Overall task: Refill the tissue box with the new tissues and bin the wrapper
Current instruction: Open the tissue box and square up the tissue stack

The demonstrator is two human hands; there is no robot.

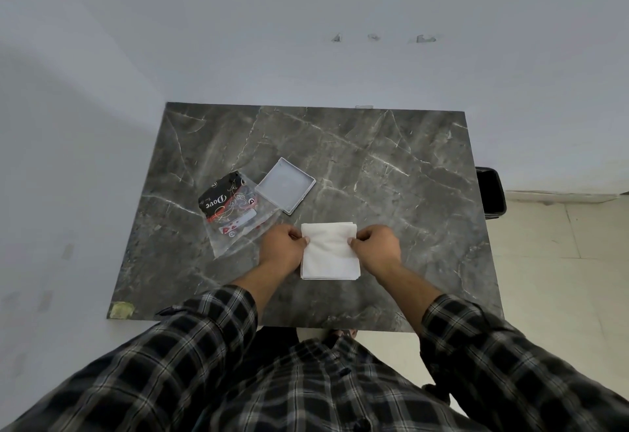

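A white stack of tissues lies on the dark marble table, near its front edge. My left hand pinches the stack's left side and my right hand pinches its right side. Just beyond, to the left, lies the clear plastic wrapper with black and red print, flat and empty-looking. A shallow square translucent tissue box part rests next to the wrapper, further back. I cannot tell whether it is the lid or the base.
A black bin stands on the floor beside the table's right edge. White walls close in at the back and left. A yellowish patch marks the table's front left corner.
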